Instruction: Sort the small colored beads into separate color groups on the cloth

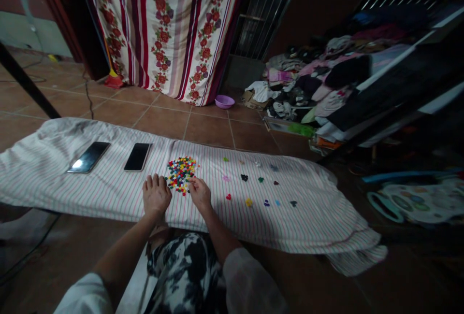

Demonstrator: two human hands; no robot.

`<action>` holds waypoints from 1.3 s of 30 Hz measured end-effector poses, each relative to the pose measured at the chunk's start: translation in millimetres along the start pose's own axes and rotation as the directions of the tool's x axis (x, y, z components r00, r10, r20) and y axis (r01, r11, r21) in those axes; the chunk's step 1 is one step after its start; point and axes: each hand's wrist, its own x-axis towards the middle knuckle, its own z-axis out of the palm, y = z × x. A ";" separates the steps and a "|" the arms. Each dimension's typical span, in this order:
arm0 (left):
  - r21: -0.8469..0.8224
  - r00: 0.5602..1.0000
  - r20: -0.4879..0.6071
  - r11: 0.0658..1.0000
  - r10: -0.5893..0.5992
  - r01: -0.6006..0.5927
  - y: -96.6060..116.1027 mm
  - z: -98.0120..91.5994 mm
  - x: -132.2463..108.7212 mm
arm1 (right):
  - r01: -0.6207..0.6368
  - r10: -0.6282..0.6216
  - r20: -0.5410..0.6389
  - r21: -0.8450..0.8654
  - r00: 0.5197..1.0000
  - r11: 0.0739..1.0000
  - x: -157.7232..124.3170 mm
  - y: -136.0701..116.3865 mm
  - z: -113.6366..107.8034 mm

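A pile of small multicoloured pieces (181, 173) lies on a striped cloth (203, 212). My left hand (156, 194) rests flat on the cloth at the pile's left edge, holding nothing. At the pile's right edge is my right hand (200, 193), thumb and fingertips pinched together; whatever may be between them is too small to make out. Right of it are little groups sorted by colour, among them red (228, 197), yellow (248, 202), black (244, 178), green (261, 179) and pink (226, 178).
Two dark-screened devices, a larger one (89, 157) and a phone (137, 156), lie on the cloth's left part. Beyond the cloth are a purple basin (224, 101), a floral curtain (163, 29) and heaped clothes (311, 77).
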 end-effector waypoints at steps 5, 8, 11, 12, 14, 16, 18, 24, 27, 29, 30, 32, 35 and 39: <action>0.044 1.000 0.001 0.999 -0.004 0.004 4.3 0.3 1.2 | -0.009 0.009 0.046 -0.014 0.999 1.000 6.3 -1.4 -1.6; 0.039 1.000 0.005 0.999 -0.031 0.031 6.7 0.9 0.0 | -0.047 0.048 0.013 -0.080 0.999 0.996 8.3 -6.4 1.4; 0.019 0.999 0.003 0.999 -0.048 0.048 7.3 0.9 -1.7 | -0.073 0.072 -0.016 -0.126 0.997 0.989 8.9 -9.9 5.3; 0.009 0.999 0.001 0.999 -0.053 0.053 7.2 0.7 -2.0 | -0.075 0.074 -0.019 -0.130 0.997 0.989 9.1 -10.0 6.1; -0.013 0.998 -0.003 0.998 -0.059 0.059 7.0 0.2 -2.3 | -0.073 0.071 -0.022 -0.126 0.997 0.989 10.1 -8.2 6.6; -0.033 0.998 -0.007 0.998 -0.063 0.063 6.9 -0.4 -2.0 | -0.069 0.067 -0.025 -0.106 0.997 0.992 11.8 -5.1 6.2; -0.052 0.998 -0.009 0.996 -0.069 0.068 7.1 -0.7 -1.5 | -0.071 0.069 -0.027 -0.078 0.997 0.994 13.6 -2.4 5.6; -0.046 0.998 -0.011 0.997 -0.065 0.064 6.9 0.5 -1.6 | -0.078 0.079 0.006 -0.043 0.997 0.996 16.0 -3.4 -0.5; -0.022 0.998 -0.010 0.998 -0.061 0.061 6.1 1.4 -2.4 | -0.064 0.066 0.035 -0.041 0.997 0.997 15.9 -4.3 -11.0; -0.011 0.998 -0.011 0.998 -0.058 0.058 5.4 2.0 -2.9 | -0.050 0.052 0.036 -0.060 0.998 0.997 15.9 -2.3 -20.9; -0.007 0.998 -0.014 0.999 -0.053 0.053 5.0 2.5 -3.1 | -0.046 0.049 0.028 -0.075 0.998 0.996 16.1 -0.2 -26.3; -0.002 0.999 -0.028 0.999 -0.041 0.041 4.0 3.8 -3.5 | -0.053 0.053 -0.001 -0.098 0.999 0.994 17.4 5.7 -37.5; -0.001 0.999 -0.042 1.000 -0.027 0.027 2.8 5.5 -4.0 | -0.100 0.096 -0.053 -0.077 0.994 0.992 21.7 18.8 -52.9; -0.016 0.999 -0.029 0.999 -0.036 0.036 3.2 4.7 -4.1 | -0.189 0.193 -0.098 0.046 0.976 0.981 28.2 40.3 -67.7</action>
